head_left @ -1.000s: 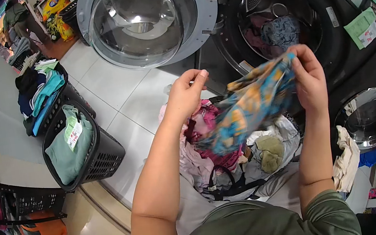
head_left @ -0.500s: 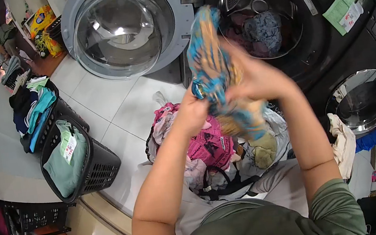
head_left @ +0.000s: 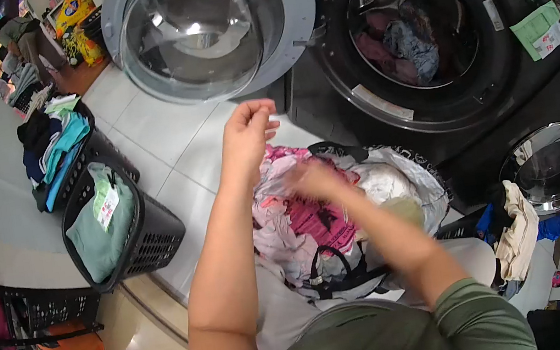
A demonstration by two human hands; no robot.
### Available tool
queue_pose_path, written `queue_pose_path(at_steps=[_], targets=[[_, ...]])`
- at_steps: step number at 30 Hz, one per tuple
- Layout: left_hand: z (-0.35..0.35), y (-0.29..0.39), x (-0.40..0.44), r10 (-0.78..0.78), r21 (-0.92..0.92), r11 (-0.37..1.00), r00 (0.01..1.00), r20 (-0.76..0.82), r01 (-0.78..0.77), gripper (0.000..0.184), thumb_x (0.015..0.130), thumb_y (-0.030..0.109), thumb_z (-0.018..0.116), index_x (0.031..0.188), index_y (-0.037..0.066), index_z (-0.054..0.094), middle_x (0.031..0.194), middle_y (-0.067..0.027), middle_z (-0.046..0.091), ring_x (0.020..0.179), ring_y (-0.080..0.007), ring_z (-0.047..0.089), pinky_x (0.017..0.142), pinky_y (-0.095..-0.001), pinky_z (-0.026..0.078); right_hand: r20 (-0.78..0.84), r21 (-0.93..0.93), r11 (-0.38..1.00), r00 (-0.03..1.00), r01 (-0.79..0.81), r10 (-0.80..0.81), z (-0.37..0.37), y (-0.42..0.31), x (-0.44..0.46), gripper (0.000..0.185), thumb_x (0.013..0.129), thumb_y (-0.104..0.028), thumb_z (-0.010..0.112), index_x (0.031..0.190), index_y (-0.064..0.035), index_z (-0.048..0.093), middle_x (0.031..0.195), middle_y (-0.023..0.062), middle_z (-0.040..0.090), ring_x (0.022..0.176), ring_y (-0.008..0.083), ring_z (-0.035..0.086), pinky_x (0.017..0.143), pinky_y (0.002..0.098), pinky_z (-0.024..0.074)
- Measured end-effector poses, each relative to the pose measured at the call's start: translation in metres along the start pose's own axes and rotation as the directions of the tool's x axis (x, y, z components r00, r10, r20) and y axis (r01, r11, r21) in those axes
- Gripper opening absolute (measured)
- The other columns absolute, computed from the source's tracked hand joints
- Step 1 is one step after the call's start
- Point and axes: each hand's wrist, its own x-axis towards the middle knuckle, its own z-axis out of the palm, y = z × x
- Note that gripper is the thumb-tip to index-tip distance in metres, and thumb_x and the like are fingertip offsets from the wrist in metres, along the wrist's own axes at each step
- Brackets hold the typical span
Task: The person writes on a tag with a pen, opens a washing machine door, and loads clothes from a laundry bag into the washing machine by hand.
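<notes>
Crumpled pink garment [head_left: 318,218], black-printed, in the silvery bag [head_left: 428,186]; right hand [head_left: 312,179] at its twelve o'clock, fingers too blurred to tell; left hand [head_left: 246,138] at eleven, fingers loosely curled, slightly apart.

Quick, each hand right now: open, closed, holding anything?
Left hand: curled, nothing visible held; can't tell if fully closed.
Right hand: blurred over the pink clothes; grip can't be told.

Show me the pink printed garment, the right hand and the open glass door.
Pink printed garment [head_left: 316,217], head view: black-printed cloth.
Right hand [head_left: 313,179], head view: its blurred middle.
Open glass door [head_left: 192,42], head view: bulging glass.
</notes>
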Motion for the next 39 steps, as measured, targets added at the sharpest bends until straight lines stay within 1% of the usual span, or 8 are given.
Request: queue_pose_path(at_steps=[6,10,12,18,24,30,33,39], targets=[[-0.005,0.001,-0.011,0.02,0.096,0.995,0.989,0.144,-0.034,0.022,0.095,0.018,0.058,0.111,0.004,0.061,0.11,-0.0058,0.064,0.094,-0.0163,0.062,0.081,-0.0284,0.049,0.275,-0.142,0.976,0.941,-0.164,0.198,0.108,-0.035,-0.008,0.035,0.084,-0.02,0.063,0.117,-0.0099,0.065,0.116,0.0187,0.065,0.095,0.0324,0.066,0.085,0.0451,0.0511],[-0.024,0.009,-0.018,0.087,0.277,0.938,0.917,0.389,-0.207,0.042,0.09,0.026,0.066,0.122,0.002,0.059,0.113,-0.0083,0.064,0.109,-0.019,0.058,0.093,-0.0316,0.045,-0.034,0.217,0.973,0.997,0.076,-0.07,-0.051,-0.083,-0.018,0.015,0.083,-0.014,0.068,0.097,-0.0067,0.068,0.086,0.0096,0.069,0.083,0.0188,0.065,0.075,0.035,0.051],[-0.027,0.005,-0.024,0.056,0.347,0.909,0.893,0.447,-0.23,0.047,0.088,0.026,0.068,0.127,0.002,0.056,0.114,-0.0096,0.064,0.112,-0.0192,0.057,0.094,-0.0312,0.045,-0.194,0.859,0.476,0.98,0.189,-0.039,-0.134,-0.109,-0.034,0.009,0.089,-0.009,0.067,0.094,-0.0008,0.066,0.087,0.002,0.068,0.081,0.0083,0.061,0.074,0.0263,0.0497],[0.018,0.009,-0.034,0.029,-0.187,0.982,0.962,0.272,0.024,0.047,0.092,0.013,0.058,0.136,0.004,0.047,0.121,-0.0077,0.061,0.105,-0.0152,0.06,0.09,-0.0294,0.049,-0.507,0.43,0.757,0.825,0.492,-0.249,-0.178,-0.095,-0.04,0.069,0.078,-0.024,0.08,0.134,0.0023,0.05,0.113,0.0166,0.065,0.106,0.0214,0.06,0.094,0.0319,0.0463],[0.003,0.005,-0.028,0.205,0.188,0.947,0.941,0.27,-0.261,0.063,0.083,0.015,0.066,0.141,0.007,0.042,0.131,-0.0115,0.051,0.122,-0.0218,0.047,0.098,-0.0362,0.043,-0.052,0.562,0.813,0.974,-0.153,0.22,-0.2,-0.062,-0.045,0.047,0.068,-0.014,0.079,0.11,0.0013,0.064,0.101,0.0131,0.069,0.095,0.0189,0.065,0.086,0.0335,0.0521],[-0.013,0.019,-0.021,0.141,0.102,0.985,0.99,0.011,-0.141,0.036,0.089,0.018,0.062,0.122,0.003,0.059,0.122,-0.0086,0.056,0.103,-0.0183,0.059,0.088,-0.033,0.047,-0.895,0.419,0.876,0.27,0.239,0.355,-0.286,0.067,-0.05,0.034,0.085,-0.021,0.069,0.111,0.0003,0.062,0.109,0.0144,0.066,0.101,0.0253,0.065,0.087,0.0383,0.0525],[-0.003,0.015,-0.011,0.111,0.015,0.994,0.992,-0.058,-0.111,0.027,0.092,0.017,0.059,0.116,0.004,0.062,0.116,-0.0073,0.059,0.098,-0.0176,0.061,0.086,-0.0322,0.047,-0.415,0.282,0.951,0.877,-0.129,0.242,-0.133,0.007,-0.026,0.042,0.082,-0.035,0.073,0.108,-0.0024,0.069,0.098,0.0103,0.07,0.084,0.0189,0.065,0.076,0.0326,0.0509],[-0.008,0.007,-0.011,0.106,0.136,0.986,0.994,-0.04,-0.1,0.019,0.095,0.014,0.057,0.109,0.004,0.064,0.105,-0.0043,0.065,0.089,-0.0143,0.063,0.08,-0.0289,0.049,0.009,0.204,0.918,0.938,-0.34,0.345,0.1,-0.001,0.046,0.096,0.07,-0.052,0.08,0.138,0.0046,0.042,0.131,0.0251,0.055,0.122,0.0357,0.054,0.102,0.041,0.0431]])
